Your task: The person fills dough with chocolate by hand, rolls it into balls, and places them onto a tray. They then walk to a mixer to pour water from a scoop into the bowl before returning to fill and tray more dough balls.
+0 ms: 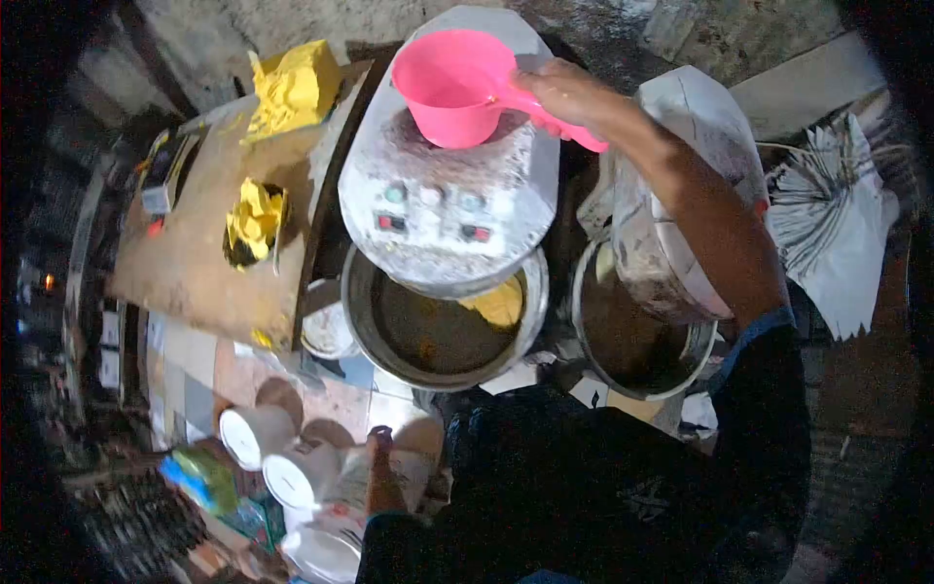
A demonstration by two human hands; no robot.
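My right hand (564, 95) is closed around the handle of a pink dipper (452, 122). The dipper overlaps the top of a white-dusted machine (448, 195) with buttons on its front. Beneath that machine stands a round metal bowl (362, 341) holding something dark, with a yellow piece (501, 304) at its inner right side. My left hand (380, 450) hangs low beside several white tubs (292, 475); its fingers are small and blurred, so I cannot tell their grip.
A second machine (671, 248) stands at the right over another metal bowl (580, 331). On a wooden board (185, 258) at the left are torn yellow packages (302, 88). Folded white sacks (832, 224) lie at the far right. Tiles (229, 370) cover the floor.
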